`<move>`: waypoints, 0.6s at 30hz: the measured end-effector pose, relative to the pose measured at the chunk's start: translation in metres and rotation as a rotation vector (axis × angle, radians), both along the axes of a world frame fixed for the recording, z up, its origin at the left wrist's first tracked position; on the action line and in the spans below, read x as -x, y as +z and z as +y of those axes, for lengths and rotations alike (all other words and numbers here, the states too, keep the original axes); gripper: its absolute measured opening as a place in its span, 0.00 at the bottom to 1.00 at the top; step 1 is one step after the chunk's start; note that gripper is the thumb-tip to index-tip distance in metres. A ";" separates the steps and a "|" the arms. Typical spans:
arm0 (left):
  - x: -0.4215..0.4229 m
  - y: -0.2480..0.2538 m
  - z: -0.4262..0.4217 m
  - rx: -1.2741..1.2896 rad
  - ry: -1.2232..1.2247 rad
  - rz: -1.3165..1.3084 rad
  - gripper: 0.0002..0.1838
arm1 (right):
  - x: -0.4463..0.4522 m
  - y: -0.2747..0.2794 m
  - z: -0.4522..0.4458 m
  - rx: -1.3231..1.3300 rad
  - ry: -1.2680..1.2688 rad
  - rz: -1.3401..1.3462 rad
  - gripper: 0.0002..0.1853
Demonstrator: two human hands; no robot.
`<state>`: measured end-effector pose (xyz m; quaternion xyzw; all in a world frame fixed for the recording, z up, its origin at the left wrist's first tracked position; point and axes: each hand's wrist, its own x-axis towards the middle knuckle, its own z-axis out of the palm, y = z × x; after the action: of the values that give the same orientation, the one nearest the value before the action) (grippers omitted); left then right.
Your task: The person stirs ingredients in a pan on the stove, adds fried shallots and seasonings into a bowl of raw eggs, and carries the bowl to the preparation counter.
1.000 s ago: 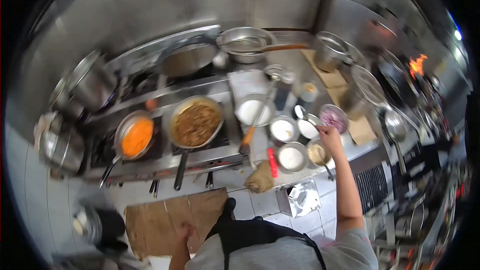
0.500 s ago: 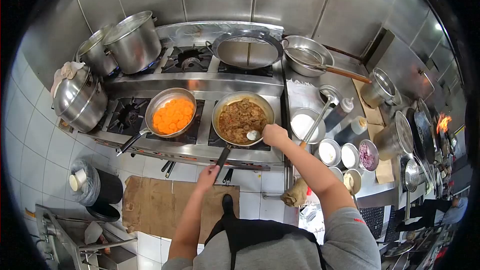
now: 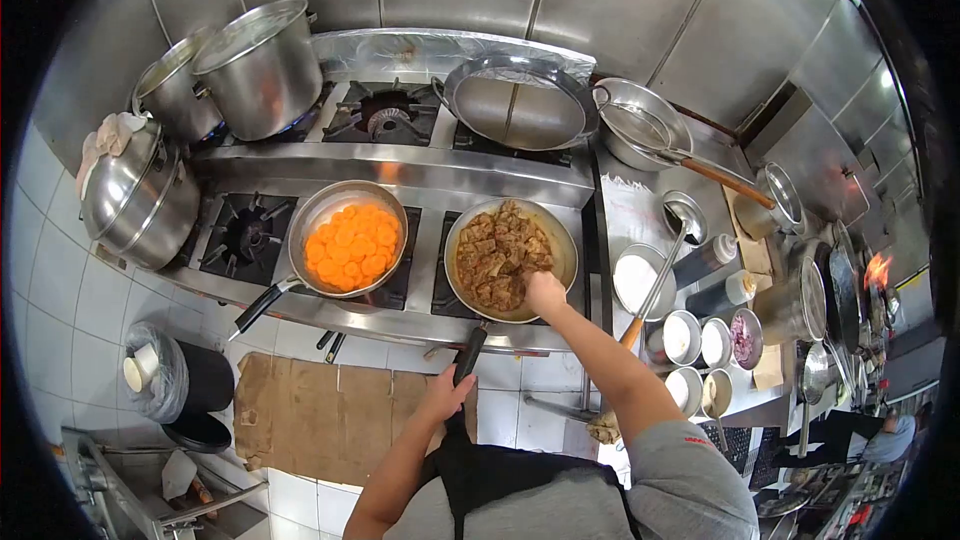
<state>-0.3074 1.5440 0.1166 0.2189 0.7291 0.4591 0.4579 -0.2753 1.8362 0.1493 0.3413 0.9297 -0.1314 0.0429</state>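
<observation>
My left hand (image 3: 444,396) is closed around the black handle (image 3: 470,352) of a frying pan on the front right burner. Brown meat pieces in sauce (image 3: 503,252) lie in this pan (image 3: 567,240). Over the pan's lower right side is my right hand (image 3: 545,294), its fingers closed; what they hold is hidden. To the left, a second pan (image 3: 297,240) holds orange carrot slices (image 3: 352,246), its handle pointing down and left. Small bowls stand at the right, one with white contents (image 3: 682,337) and one with chopped purple onion (image 3: 742,338).
Two tall pots (image 3: 262,75) and a stacked steamer (image 3: 140,195) stand at the left. Behind are a wide dark pan (image 3: 515,105) and a strainer over a bowl (image 3: 640,125). Flames (image 3: 878,270) rise far right, near another person (image 3: 885,438). Cardboard (image 3: 330,415) covers floor.
My right hand has moved from the small bowls to the meat pan, where a spoon showed half a second ago. My left hand has taken hold of the pan's handle. The view has shifted.
</observation>
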 end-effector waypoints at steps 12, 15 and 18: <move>-0.007 0.026 0.002 -0.003 0.021 -0.035 0.16 | 0.008 0.028 0.000 -0.091 0.125 -0.079 0.08; -0.008 0.022 0.003 0.013 0.045 0.027 0.15 | -0.015 0.031 0.013 -0.065 0.157 -0.123 0.07; -0.009 0.021 0.003 0.029 0.059 0.019 0.15 | -0.002 0.018 0.027 -0.106 0.068 -0.094 0.08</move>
<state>-0.2988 1.5466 0.1373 0.1953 0.7462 0.4597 0.4402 -0.2732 1.8632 0.1672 0.3170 0.9434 -0.0641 0.0729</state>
